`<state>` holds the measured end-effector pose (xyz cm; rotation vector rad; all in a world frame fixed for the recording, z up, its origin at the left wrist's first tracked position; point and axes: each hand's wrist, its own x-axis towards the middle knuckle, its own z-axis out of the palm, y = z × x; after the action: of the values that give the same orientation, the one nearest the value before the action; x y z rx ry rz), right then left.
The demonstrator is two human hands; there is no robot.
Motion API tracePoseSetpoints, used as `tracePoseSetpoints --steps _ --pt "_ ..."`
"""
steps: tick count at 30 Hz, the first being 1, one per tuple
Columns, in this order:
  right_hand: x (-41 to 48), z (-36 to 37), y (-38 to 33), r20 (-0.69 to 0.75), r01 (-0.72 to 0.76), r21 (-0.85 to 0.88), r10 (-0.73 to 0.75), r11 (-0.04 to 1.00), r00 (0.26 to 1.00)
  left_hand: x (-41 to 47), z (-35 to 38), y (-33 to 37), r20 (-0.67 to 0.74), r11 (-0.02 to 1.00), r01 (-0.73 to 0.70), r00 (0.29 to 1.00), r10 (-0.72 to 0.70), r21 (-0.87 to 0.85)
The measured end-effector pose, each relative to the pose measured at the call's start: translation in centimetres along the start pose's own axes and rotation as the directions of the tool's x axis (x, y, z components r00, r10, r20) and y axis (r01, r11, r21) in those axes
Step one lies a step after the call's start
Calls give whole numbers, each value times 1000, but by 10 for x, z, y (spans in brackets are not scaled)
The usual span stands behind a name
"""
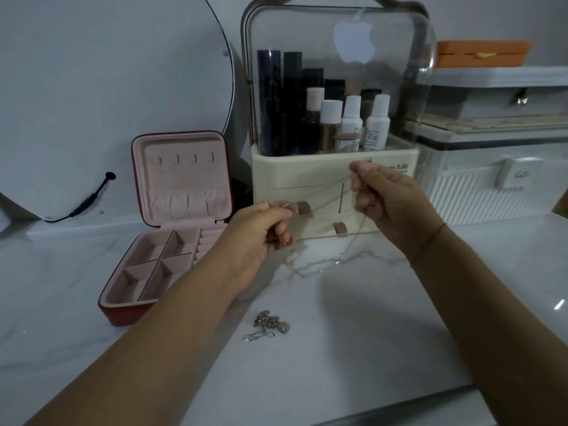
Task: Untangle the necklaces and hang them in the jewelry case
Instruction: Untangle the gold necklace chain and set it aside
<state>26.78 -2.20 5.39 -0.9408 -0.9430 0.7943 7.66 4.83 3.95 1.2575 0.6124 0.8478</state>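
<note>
The untangling step was in hand. One thin chain [319, 193] hung in the air, stretched between the left hand [264, 232] and the right hand [390, 204]. The fingers of each hand were pinched together on the chain, and its slack trailed down toward the table [384, 318].

A small pile [267, 325] of knotted silver necklaces lay on the table nearer the person, apart from both hands. The chain looked very fine and limp, and apt to snag.

The case [172, 210] stood open to the left. It had a red shell and a soft pink lining, with square compartments in the base. Four small hooks [184, 158] sat in its upright lid, all bare.

The next move probably called for checking the chain for knots, then carrying it left and looping it over a hook.
</note>
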Motion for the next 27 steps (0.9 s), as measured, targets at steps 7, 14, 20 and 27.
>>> tracePoseSetpoints --steps 7,14,20,27 --pt "0 -6 2 -220 148 -418 -258 896 941 4 -7 -1 -94 999 -22 995 19 -33" --pt "-1 -9 -3 -297 163 -442 -315 882 901 7 -12 -4 -129 1000 -22 991 21 -6" --pt "-1 -13 -5 -321 159 -477 -339 865 884 8 -15 -5 -152 999 -30 988 25 -31" --pt "-1 -13 -2 -276 171 -548 -370 819 887 7 -12 7 23 854 99 995 -101 -510"
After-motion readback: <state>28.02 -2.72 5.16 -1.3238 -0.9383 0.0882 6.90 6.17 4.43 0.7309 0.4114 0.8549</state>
